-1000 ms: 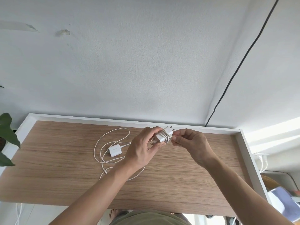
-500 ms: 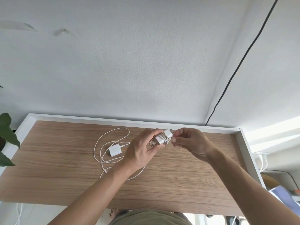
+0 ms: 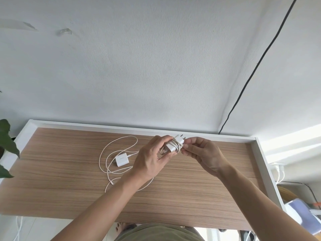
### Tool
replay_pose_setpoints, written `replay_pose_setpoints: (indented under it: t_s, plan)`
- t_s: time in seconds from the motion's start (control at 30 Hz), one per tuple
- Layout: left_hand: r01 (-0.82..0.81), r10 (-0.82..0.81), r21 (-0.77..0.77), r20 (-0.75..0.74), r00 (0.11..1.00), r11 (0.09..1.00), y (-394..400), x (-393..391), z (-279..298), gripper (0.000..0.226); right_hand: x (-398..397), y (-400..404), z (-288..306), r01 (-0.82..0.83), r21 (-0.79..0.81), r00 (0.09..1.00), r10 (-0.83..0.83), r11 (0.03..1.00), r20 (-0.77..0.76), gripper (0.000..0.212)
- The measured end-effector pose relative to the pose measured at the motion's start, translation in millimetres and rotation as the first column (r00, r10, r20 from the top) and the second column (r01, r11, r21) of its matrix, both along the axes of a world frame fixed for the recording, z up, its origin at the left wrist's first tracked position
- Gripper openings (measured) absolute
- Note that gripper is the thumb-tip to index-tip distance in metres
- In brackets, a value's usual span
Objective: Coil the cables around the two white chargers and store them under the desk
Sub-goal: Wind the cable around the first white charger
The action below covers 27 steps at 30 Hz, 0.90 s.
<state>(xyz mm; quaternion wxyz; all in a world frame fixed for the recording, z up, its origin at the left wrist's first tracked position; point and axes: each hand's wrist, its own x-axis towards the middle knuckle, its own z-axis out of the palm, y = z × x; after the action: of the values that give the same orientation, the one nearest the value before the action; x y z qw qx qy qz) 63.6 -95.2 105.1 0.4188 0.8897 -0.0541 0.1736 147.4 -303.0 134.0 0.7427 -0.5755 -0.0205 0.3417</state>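
head | left hand (image 3: 152, 159) grips first charger (image 3: 173, 145) above desk (image 3: 208, 188), steadying it, likely so the wraps stay tight | right hand (image 3: 203, 153) fingers (image 3: 186, 146) pinch the cable end against the coil, probably tucking it | second charger (image 3: 122, 159) lies uncoiled on desk, cable (image 3: 107, 153) looped loose

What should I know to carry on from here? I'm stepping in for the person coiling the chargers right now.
Left hand: grips the small white plug charger, its white cable already wound round it.
Right hand: pinches the cable end at that charger's side, tucking it.
Second, square white charger: lies on the wood-grain desk, its long white cable loose in loops.
Done: first coil, nearly.
Left: finish the tuck, coil the second, store both under the desk.
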Motion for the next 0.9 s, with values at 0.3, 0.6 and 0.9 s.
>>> replay_pose_setpoints:
  t_s: [0.3,0.6,0.9]
  plan:
    - [0.029,-0.030,-0.041,-0.008,1.000,0.999,-1,-5,-3,0.046,-7,1,0,-0.002,-0.099,0.994,0.012,0.995,0.106,0.023]
    - [0.049,-0.051,0.050,0.044,0.998,0.998,1,-9,2,0.045,-6,1,5,-0.078,-0.218,0.975,0.119,0.973,0.185,0.015]
    - [0.008,-0.009,0.046,0.033,0.999,0.999,-2,-7,1,0.046,-5,0,9,-0.009,-0.262,0.982,0.058,0.965,0.178,0.015]
